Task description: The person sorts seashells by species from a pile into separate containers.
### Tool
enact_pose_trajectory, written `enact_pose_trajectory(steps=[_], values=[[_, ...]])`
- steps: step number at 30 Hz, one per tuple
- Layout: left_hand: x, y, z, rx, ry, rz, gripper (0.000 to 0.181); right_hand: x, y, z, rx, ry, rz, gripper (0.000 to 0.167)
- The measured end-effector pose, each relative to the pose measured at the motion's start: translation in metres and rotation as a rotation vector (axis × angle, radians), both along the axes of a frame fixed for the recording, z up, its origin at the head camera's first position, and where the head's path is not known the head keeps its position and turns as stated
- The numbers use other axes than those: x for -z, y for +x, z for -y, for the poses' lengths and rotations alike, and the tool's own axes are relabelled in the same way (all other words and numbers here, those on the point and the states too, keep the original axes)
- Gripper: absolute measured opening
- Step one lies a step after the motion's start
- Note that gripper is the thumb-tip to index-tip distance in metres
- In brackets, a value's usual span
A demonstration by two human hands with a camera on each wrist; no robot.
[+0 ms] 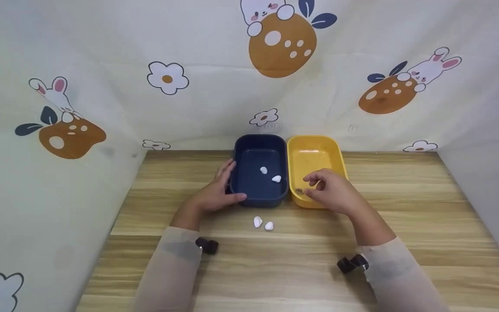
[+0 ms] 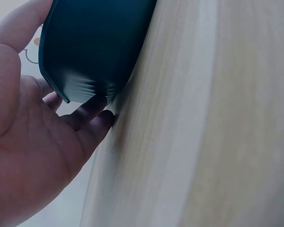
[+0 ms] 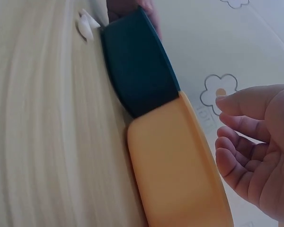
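A bunny-print sheet [image 1: 215,43] hangs behind a wood-grain table [image 1: 275,277].

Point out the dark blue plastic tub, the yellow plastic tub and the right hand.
Dark blue plastic tub [image 1: 253,181]: head view, bare inside floor.
Yellow plastic tub [image 1: 311,159]: head view, bare inside floor.
Right hand [image 1: 332,191]: head view, back of hand.

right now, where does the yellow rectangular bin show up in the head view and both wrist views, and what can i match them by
Head: yellow rectangular bin just right of centre, partly covered by the right hand.
Left wrist: not in this picture.
Right wrist: lower middle, outer wall showing, cut off by the bottom edge.
Shared landmark: dark blue bin, centre in head, top in both wrist views.
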State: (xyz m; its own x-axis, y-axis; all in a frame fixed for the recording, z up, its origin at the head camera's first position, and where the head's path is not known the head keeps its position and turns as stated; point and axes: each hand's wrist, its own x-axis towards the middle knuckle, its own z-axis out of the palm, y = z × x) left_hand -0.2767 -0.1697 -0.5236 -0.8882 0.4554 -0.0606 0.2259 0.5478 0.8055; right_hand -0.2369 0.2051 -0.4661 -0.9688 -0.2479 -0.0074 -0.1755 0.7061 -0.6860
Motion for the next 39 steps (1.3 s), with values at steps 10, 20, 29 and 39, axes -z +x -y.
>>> enact_pose_trajectory(steps=[10,20,29,39], values=[[0.000,0.000,0.000,-0.002,0.026,0.016,0.115,-0.004,0.015,0.039,-0.124,-0.032,-0.027,0.027],[0.001,0.000,-0.001,-0.005,0.023,0.010,0.110,-0.004,0.022,0.072,-0.236,-0.028,-0.048,0.029],[0.000,0.000,-0.001,0.003,0.020,-0.006,0.112,-0.001,0.026,0.079,-0.265,-0.001,-0.046,0.030],[-0.001,0.000,0.000,0.016,-0.017,-0.019,0.117,0.015,0.031,0.081,-0.324,0.064,0.016,0.032]])
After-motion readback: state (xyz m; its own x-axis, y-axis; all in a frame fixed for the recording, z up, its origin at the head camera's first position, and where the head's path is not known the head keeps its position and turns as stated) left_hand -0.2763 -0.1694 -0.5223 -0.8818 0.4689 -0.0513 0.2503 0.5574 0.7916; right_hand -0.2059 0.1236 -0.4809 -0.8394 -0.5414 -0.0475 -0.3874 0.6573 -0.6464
